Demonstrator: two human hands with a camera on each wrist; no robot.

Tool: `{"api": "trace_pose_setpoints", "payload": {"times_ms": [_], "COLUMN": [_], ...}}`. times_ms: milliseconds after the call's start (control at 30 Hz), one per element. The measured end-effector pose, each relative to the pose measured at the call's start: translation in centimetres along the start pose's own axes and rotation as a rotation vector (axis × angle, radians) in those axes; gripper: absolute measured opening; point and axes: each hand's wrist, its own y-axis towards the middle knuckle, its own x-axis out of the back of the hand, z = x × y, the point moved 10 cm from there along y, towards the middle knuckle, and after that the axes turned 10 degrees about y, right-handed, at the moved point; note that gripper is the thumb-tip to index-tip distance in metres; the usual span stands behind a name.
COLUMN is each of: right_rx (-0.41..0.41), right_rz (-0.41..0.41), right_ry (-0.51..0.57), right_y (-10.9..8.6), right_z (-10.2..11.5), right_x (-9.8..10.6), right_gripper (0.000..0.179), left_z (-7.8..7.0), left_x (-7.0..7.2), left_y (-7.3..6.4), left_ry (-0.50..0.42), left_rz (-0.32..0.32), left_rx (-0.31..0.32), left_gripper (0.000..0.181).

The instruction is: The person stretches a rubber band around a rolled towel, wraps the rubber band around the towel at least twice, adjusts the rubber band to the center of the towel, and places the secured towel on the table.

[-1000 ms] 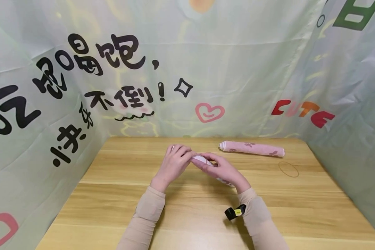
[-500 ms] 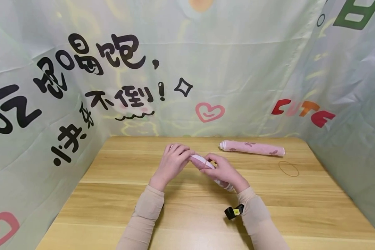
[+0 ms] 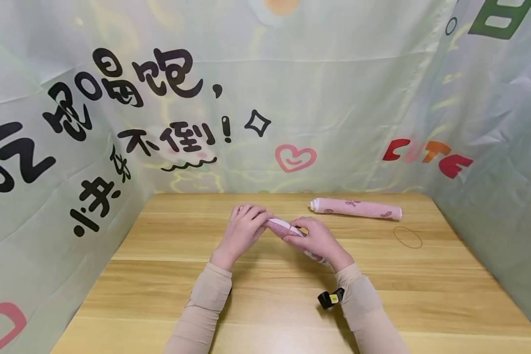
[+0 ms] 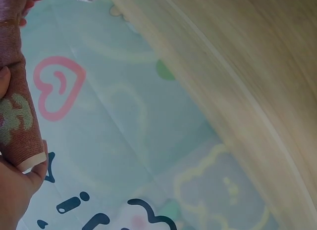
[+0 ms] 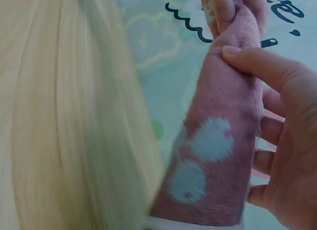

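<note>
Both hands hold a dark pink rolled towel (image 3: 279, 226) with pale patches, tilted above the table. My left hand (image 3: 244, 231) grips its left end, fingers over the top. The right hand (image 3: 316, 241) holds it farther along, and in the right wrist view the thumb (image 5: 237, 56) presses on the towel (image 5: 218, 121). A thin band (image 3: 292, 228) circles the roll close to the right fingertips. In the left wrist view, the towel (image 4: 17, 111) and part of the left hand (image 4: 15, 190) show at the left edge.
A second rolled pink towel (image 3: 356, 208) lies at the back right of the wooden table (image 3: 168, 295). In front of it is a loose thin rubber band (image 3: 408, 237). Printed cloth walls (image 3: 345, 98) stand behind and at both sides.
The right fingers have shifted slightly rightward along the roll, so more towel shows between the hands. Both hands keep their hold, and the second towel and loose band stay put.
</note>
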Motion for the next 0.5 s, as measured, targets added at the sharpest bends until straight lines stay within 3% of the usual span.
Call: {"api": "trace_pose_setpoints", "payload": {"times_ms": [200,500], "right_rx": [-0.01,0.046], "right_rz": [0.002,-0.057], "right_ry": [0.0,-0.071], "right_y": [0.11,0.1], "right_z": [-0.26,0.18], "right_x": [-0.15,-0.39], "right_gripper": [0.044,0.048], "left_z": [0.65,0.94], "left_x": [-0.59,-1.1], "left_y": [-0.27,-0.47], "left_ry": [0.028,0.04], "left_rz": [0.038,0.095], "left_rx": [0.05,0.086], "left_gripper": [0.019,0.022]}}
